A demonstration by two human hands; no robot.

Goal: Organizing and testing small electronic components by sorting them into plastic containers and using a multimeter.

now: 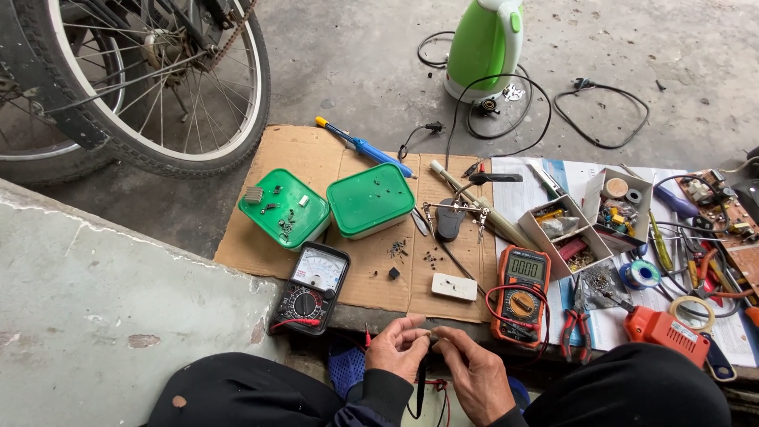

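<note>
My left hand (398,350) and my right hand (474,372) meet at the bottom centre, above my lap. Their fingertips pinch a small part (432,338) between them, and a black probe lead (420,379) hangs down from the left hand. What the tiny part is cannot be made out. Just ahead lie an orange digital multimeter (521,295) with red leads and a black analogue multimeter (311,289). A small white rectangular piece (455,286) rests on the cardboard sheet (304,158) in front of my hands.
Two green lidded tubs (285,207) (370,199) hold small parts. A blue screwdriver (365,147), helping-hands stand (451,217), cardboard parts boxes (589,225), pliers (577,323), an orange tool (664,332) and tape rolls lie around. A green kettle (484,47) and bicycle wheel (150,87) stand behind.
</note>
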